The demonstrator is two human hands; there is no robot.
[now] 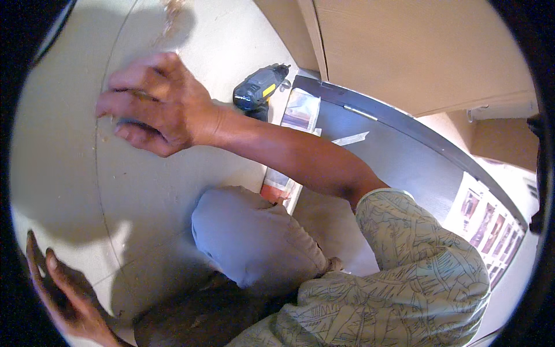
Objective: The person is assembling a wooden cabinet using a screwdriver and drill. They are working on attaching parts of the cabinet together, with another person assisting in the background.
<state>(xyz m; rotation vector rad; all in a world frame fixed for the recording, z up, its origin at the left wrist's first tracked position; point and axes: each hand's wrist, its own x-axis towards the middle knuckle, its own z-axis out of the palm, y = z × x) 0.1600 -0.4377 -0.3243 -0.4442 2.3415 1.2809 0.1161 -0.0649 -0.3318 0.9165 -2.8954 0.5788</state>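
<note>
My right hand (pixel 159 104) hangs over the pale tiled floor (pixel 156 185) at the upper left, its fingers curled inward and a little blurred. Whether something small is pinched in them is hidden. My left hand (pixel 69 298), at the lower left edge, is open with fingers stretched out near the floor, and it holds nothing that I can see. Beyond my right wrist lies a dark cordless drill (pixel 260 89) with a yellow patch, its tip pointing toward the wooden panel. My forearm partly covers its lower end.
My bent knee (pixel 248 231) in grey trousers is below my right forearm. A dark door-like panel (pixel 399 156) with a metal hinge and taped picture sheets (pixel 485 222) stands to the right. Brown wooden panels (pixel 416 52) rise behind it. Shavings (pixel 172 14) lie on the floor at the top.
</note>
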